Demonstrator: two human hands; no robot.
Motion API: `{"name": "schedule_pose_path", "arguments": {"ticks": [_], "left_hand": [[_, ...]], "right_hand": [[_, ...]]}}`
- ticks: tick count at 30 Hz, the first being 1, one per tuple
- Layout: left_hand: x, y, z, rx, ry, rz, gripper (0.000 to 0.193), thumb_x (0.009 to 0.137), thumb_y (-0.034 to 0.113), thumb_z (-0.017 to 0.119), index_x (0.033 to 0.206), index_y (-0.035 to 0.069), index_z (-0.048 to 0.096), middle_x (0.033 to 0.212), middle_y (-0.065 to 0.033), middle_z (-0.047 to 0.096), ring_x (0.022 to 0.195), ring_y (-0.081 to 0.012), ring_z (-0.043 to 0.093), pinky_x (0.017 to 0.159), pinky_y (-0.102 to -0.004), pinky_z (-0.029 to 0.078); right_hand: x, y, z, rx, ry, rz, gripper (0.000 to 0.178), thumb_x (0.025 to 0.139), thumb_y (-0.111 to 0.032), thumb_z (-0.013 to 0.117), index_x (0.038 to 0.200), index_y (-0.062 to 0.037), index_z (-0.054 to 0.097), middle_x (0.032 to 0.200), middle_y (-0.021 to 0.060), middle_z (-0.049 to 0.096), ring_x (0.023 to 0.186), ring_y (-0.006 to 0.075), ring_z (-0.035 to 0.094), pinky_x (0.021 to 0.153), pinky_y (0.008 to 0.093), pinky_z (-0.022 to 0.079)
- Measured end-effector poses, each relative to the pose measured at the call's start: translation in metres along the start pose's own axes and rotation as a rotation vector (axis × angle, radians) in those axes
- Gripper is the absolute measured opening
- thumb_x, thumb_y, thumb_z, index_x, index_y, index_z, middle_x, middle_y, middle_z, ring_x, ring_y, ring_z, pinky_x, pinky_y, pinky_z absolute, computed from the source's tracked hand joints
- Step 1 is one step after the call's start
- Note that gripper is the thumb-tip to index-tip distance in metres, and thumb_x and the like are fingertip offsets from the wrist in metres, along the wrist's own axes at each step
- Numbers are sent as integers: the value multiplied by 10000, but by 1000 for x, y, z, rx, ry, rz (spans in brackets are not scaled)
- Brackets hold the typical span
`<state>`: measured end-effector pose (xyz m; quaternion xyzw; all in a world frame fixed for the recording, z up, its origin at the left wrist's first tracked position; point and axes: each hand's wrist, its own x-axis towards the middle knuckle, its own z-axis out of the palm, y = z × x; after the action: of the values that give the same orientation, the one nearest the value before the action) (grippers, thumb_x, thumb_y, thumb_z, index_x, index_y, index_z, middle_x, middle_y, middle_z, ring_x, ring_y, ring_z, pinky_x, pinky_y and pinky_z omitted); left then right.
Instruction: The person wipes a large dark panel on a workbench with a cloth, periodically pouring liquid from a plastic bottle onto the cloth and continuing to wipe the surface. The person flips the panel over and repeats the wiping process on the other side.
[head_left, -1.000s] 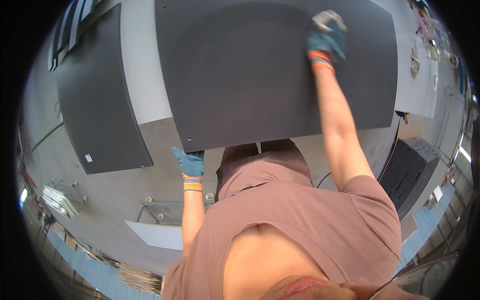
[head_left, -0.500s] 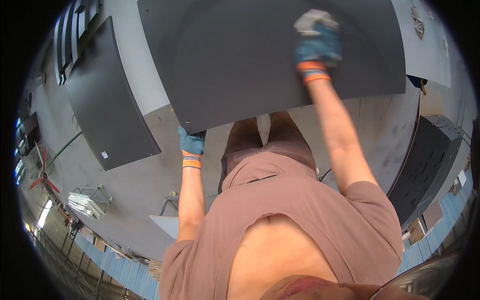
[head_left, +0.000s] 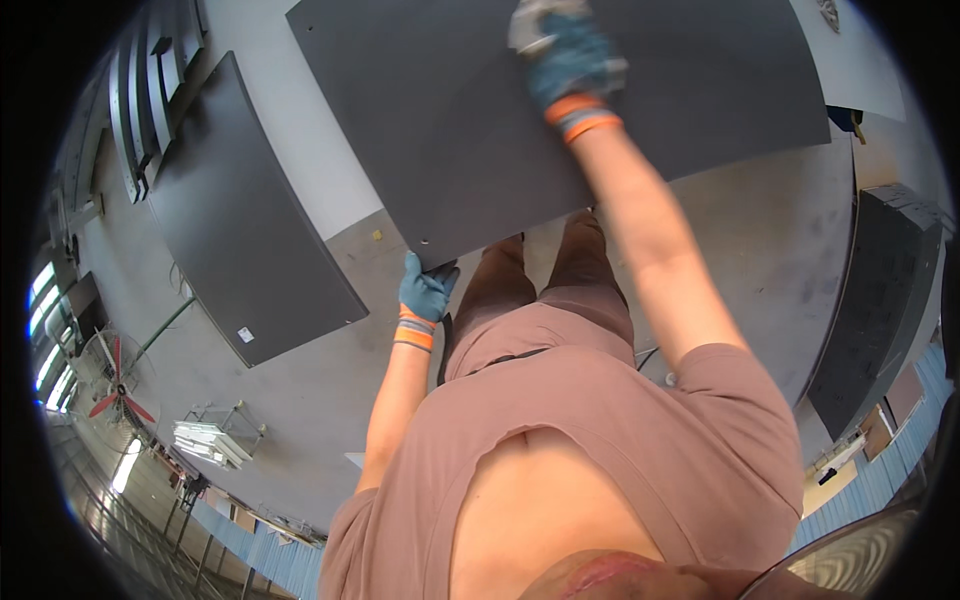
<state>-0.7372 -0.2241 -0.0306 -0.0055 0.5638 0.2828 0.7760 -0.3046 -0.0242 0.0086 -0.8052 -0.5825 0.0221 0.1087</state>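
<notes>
A large dark grey flat panel (head_left: 450,130) lies in front of me and runs out of the top of the view. My left hand (head_left: 428,290), in a blue glove with an orange cuff, grips the panel's near left corner beside a small hole; some fingers are hidden under the edge. My right hand (head_left: 575,65), gloved alike and slightly blurred, is closed on a crumpled white cloth (head_left: 533,26) and presses it on the panel's upper surface.
Another dark panel (head_left: 245,220) with a small white label lies to the left, below several long metal strips (head_left: 140,100). A fan with red blades (head_left: 121,392) stands at far left, near a rack of white pieces (head_left: 213,440). Stacked dark panels (head_left: 875,290) stand at right.
My right hand has swept the cloth leftward and farther out over the panel. My left hand stays at the corner. The whole view has shifted a little.
</notes>
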Motion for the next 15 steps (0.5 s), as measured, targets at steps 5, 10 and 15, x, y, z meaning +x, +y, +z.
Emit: {"name": "schedule_pose_path", "arguments": {"ticks": [5, 10, 15], "left_hand": [[-1, 10, 16, -35, -65, -42, 532, 1147, 527, 491, 1571, 212, 551, 1551, -97, 622, 1412, -369, 586, 1232, -589, 427], [0, 11, 4, -106, -108, -102, 546, 1146, 503, 492, 1571, 164, 542, 1554, -111, 621, 1433, -355, 575, 1237, -567, 432], [-1, 25, 11, -230, -122, -183, 521, 1138, 498, 495, 1513, 156, 613, 1503, -126, 674, 1413, -362, 604, 1228, -573, 445]], "right_hand": [[16, 147, 15, -335, 224, 431, 601, 1148, -313, 258, 1715, -120, 315, 1789, 86, 339, 1651, 281, 305, 1342, 424, 279], [-98, -91, 15, 104, 108, -41, 484, 947, -218, 649, 1397, -43, 627, 1457, 151, 596, 1319, 370, 587, 1123, 511, 477], [-213, -198, 37, 547, 29, -503, 528, 949, -185, 606, 1476, -162, 611, 1580, 23, 559, 1451, 212, 535, 1231, 471, 391]]}}
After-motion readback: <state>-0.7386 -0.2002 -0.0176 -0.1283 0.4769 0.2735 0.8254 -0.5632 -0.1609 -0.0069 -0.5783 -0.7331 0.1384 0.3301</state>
